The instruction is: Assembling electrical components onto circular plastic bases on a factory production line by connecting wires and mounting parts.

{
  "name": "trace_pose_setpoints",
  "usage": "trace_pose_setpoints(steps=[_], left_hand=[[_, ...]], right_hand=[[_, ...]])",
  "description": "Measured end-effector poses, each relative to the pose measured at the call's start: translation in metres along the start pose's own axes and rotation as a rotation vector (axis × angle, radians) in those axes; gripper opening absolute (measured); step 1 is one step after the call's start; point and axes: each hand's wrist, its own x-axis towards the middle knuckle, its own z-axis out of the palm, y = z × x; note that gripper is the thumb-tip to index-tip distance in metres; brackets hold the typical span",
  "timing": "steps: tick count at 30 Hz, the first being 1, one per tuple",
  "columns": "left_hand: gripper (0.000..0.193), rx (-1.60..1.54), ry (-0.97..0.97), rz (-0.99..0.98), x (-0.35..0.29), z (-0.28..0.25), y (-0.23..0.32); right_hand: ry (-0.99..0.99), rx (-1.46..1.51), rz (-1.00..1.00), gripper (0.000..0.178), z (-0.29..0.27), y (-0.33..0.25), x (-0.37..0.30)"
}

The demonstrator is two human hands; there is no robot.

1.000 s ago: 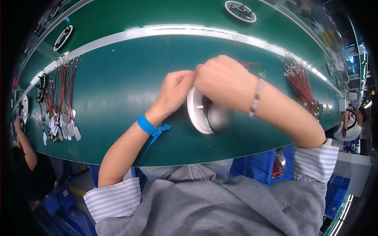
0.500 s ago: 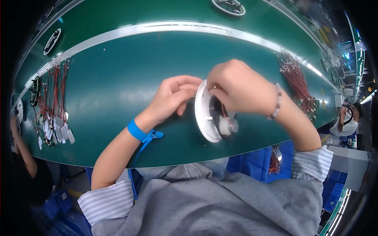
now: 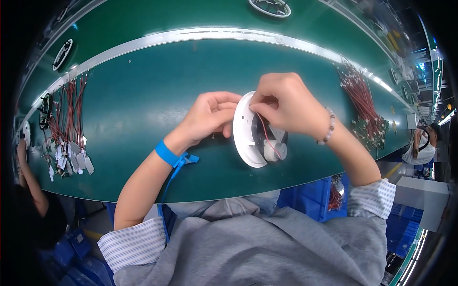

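Note:
A white round housing [image 3: 244, 138] stands tilted on its edge above the green bench, its inner side turned to the right. Inside it sit a dark part and a small whitish motor [image 3: 275, 151]. My left hand [image 3: 208, 117] grips the upper left of the rim, some fingers hidden behind it. With thumb and fingers pinched at the upper inner side, my right hand [image 3: 286, 104] has a thin red wire [image 3: 265, 131] at its fingertips. That wire runs down to the motor; its upper end is hidden by the fingers.
Bundles of red wires with white tags [image 3: 69, 155] lie left, and more red wires with small boards [image 3: 365, 105] right. Beyond a pale rail [image 3: 210, 34], ring-shaped parts [image 3: 270, 7] rest on a green belt. Blue bins [image 3: 305, 198] sit below the bench edge. Other people are at both sides.
The housing has turned a little, showing more of its inner face, and the red wire shows more clearly. My right wrist has shifted slightly left. The far ring-shaped part has moved left.

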Motion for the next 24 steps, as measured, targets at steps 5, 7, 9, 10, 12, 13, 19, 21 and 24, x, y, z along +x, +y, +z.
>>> trace_pose_setpoints(steps=[5, 7, 9, 10, 12, 13, 19, 21, 24], left_hand=[[0.032, -0.345, -0.185, -0.066, 0.004, -0.013, -0.001], [0.031, -0.561, -0.305, -0.105, 0.005, -0.02, -0.001], [0.031, -0.485, -0.29, -0.1, 0.006, -0.021, -0.006], [0.03, -0.407, -0.276, -0.095, 0.005, -0.021, -0.008], [0.028, -0.365, -0.245, -0.086, 0.005, -0.019, -0.008], [0.026, -0.324, -0.211, -0.076, 0.006, -0.018, -0.008], [0.019, -0.209, -0.096, -0.056, 0.002, -0.022, -0.011], [0.019, -0.151, -0.081, -0.056, 0.004, -0.021, -0.006], [0.019, 0.012, -0.018, -0.076, 0.006, -0.03, 0.004]], right_hand=[[-0.001, 0.026, 0.021, 0.005, -0.002, -0.002, -0.008], [0.043, 0.017, -0.01, 0.01, 0.0, -0.006, -0.012], [0.096, -0.02, -0.02, 0.012, 0.004, -0.012, -0.013], [0.149, -0.058, -0.03, 0.013, 0.006, -0.014, -0.012], [0.173, -0.08, -0.042, 0.014, 0.01, -0.017, -0.011], [0.184, -0.081, -0.055, 0.014, 0.012, -0.016, -0.011], [0.098, -0.029, -0.082, 0.015, 0.003, 0.001, 0.004], [0.178, -0.069, -0.203, 0.016, 0.003, 0.026, 0.013], [-0.481, 0.657, 0.385, 0.02, 0.005, 0.052, 0.019]])
